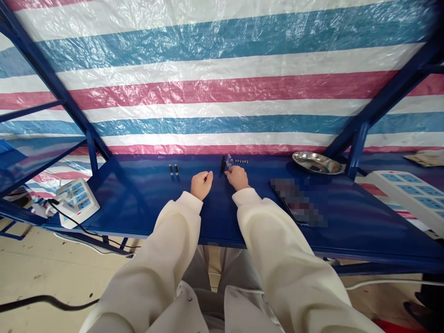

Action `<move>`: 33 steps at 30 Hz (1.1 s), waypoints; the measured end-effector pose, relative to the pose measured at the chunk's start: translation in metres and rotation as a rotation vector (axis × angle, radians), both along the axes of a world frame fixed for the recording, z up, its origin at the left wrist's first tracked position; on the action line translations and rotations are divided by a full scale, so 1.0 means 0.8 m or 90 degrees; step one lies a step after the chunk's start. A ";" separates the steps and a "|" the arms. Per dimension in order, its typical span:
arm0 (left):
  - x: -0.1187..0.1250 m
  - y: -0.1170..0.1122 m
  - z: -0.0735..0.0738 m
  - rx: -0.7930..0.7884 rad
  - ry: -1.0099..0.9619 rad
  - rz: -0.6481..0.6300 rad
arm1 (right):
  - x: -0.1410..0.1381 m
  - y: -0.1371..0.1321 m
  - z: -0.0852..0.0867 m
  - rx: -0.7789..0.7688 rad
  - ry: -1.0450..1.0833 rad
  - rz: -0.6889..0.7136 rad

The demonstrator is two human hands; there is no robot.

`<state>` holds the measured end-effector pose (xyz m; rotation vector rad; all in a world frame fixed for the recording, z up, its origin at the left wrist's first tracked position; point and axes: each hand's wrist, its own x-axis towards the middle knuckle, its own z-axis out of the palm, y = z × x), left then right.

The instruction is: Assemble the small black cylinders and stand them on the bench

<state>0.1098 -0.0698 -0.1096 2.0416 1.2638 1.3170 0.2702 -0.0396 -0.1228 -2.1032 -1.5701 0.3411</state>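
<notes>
My left hand [201, 186] is closed over the blue table, and a small dark tip shows between thumb and fingers; the rest of that black piece is hidden. My right hand [237, 177] has its fingers pinched together at the near end of a row of small clear, purplish parts [229, 160]. Whatever its fingertips hold is too small to make out. Just left of the clear parts stands a row of black parts [223, 163]. Several small metallic pieces [242, 162] line up to the right. Two short black cylinders with pale ends [173, 169] stand left of my left hand.
A shiny metal dish [317, 163] sits at the back right. A phone-like dark slab [289, 203], partly pixelated, lies right of my right arm. White power strips [77, 201] flank both sides. Blue frame posts [357, 148] and a striped sheet [222, 88] bound the table [138, 194].
</notes>
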 end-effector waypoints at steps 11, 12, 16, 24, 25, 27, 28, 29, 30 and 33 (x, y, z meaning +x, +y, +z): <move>0.000 0.000 -0.001 -0.012 0.019 0.021 | -0.002 -0.005 0.005 -0.016 -0.031 -0.017; -0.001 0.001 -0.001 -0.013 0.021 0.026 | -0.002 -0.005 0.005 -0.018 -0.028 -0.016; -0.003 0.003 0.000 -0.020 0.053 0.067 | -0.004 -0.005 0.007 -0.041 -0.025 -0.018; -0.010 -0.018 0.011 -0.017 0.151 0.059 | -0.013 -0.037 0.027 -0.051 -0.074 -0.016; -0.015 -0.022 0.017 -0.015 0.177 0.049 | -0.014 -0.043 0.030 -0.049 -0.079 -0.013; -0.031 -0.026 0.034 -0.014 0.239 0.054 | -0.016 -0.053 0.034 -0.050 -0.081 -0.001; -0.040 -0.026 0.044 -0.014 0.270 0.071 | -0.017 -0.057 0.035 -0.051 -0.080 0.006; -0.049 -0.025 0.054 -0.020 0.302 0.106 | -0.018 -0.059 0.036 -0.054 -0.079 0.013; -0.058 -0.022 0.064 -0.036 0.331 0.146 | -0.020 -0.061 0.036 -0.056 -0.079 0.020; -0.079 -0.005 0.080 -0.108 0.410 0.223 | -0.023 -0.062 0.035 -0.054 -0.083 0.039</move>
